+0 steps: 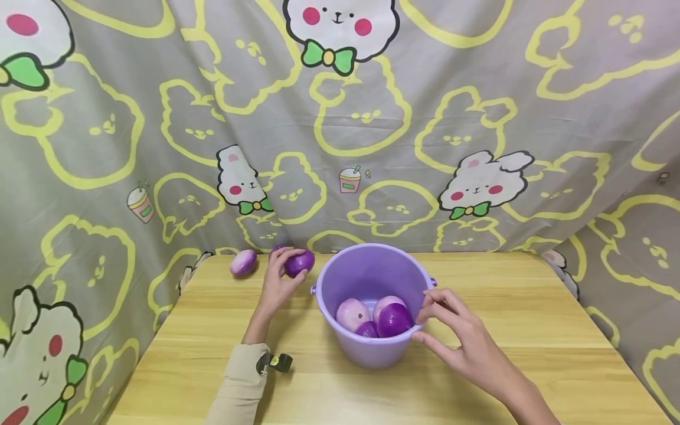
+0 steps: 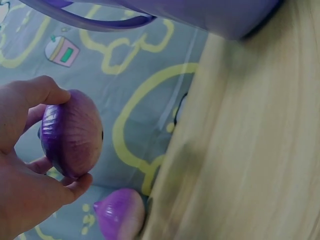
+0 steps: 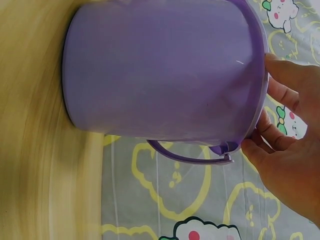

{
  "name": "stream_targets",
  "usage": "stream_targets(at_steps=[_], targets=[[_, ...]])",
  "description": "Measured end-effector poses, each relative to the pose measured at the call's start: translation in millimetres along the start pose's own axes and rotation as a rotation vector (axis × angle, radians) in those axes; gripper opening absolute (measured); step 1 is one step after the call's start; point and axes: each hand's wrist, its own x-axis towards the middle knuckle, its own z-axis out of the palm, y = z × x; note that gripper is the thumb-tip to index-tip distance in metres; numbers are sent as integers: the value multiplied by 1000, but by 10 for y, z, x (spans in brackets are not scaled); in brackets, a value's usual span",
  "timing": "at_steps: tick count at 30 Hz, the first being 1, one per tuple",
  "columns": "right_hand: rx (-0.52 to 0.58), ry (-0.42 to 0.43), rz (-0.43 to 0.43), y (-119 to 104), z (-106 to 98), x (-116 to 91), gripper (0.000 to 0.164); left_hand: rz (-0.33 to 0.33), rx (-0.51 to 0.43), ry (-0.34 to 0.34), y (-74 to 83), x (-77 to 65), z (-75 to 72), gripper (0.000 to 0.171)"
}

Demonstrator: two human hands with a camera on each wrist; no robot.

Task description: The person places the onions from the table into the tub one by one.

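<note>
My left hand (image 1: 280,280) holds a purple onion (image 1: 300,264) between thumb and fingers, left of the bucket. In the left wrist view the held onion (image 2: 75,134) shows a glossy dark purple side and a paler pinkish side. A second onion (image 1: 243,262), pale and purple, lies on the table left of that hand. Gripping the rim of the purple bucket (image 1: 372,351) on its right side is my right hand (image 1: 462,336). Inside the bucket lie several onions, some pale pink like this onion (image 1: 352,314) and one deep purple onion (image 1: 394,320).
The bucket stands upright on a wooden table (image 1: 531,330), its handle (image 3: 190,160) hanging at the far side. A grey curtain (image 1: 382,130) with yellow outlines and cartoon rabbits hangs behind and beside the table. Part of another purple item (image 1: 276,250) shows behind the left fingers.
</note>
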Motion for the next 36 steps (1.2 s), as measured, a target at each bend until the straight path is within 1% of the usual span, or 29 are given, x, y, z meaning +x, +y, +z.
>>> stream_targets(at_steps=[4,11,18,22,28,36], targets=[[-3,0,1,2,-5,-11,40,13,-21,-4,41,-2,-34,45],[-6,-1,3,-5,-18,-21,44,-7,-22,-9,162,-17,-88,45],[-10,11,7,-8,-49,-34,41,36,-29,27,267,58,-140,46],[-8,16,-1,-8,-57,-26,41,44,-57,32,301,78,-197,45],[-4,2,3,-11,-46,4,42,49,-105,30,370,62,-295,44],[1,0,0,-5,-16,9,43,63,-98,22,522,14,-348,44]])
